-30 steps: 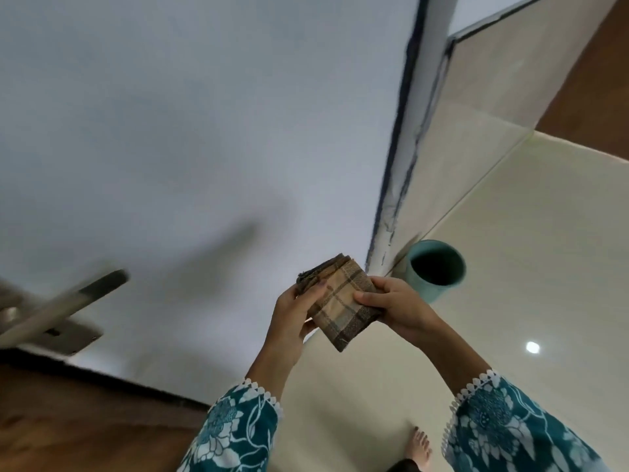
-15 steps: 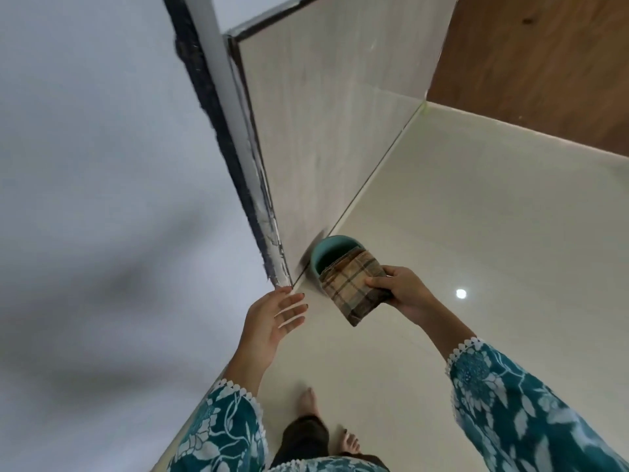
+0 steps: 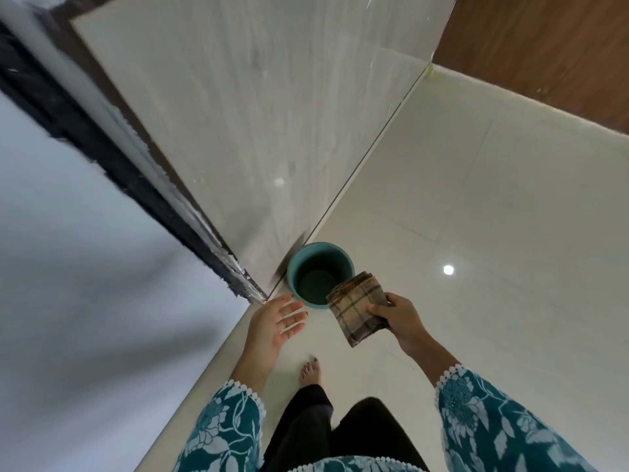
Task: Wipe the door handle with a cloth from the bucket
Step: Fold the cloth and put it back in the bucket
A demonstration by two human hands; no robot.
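Closest in, a bare foot (image 3: 311, 371) on the pale tile floor (image 3: 476, 233). Left hand (image 3: 275, 323) is out flat, fingers spread, holding nothing. Right hand (image 3: 400, 316) pinches a folded plaid cloth (image 3: 355, 310), hanging over the near rim of the teal bucket (image 3: 318, 272), which sits by the wall (image 3: 255, 114) and door (image 3: 68, 250) edge.
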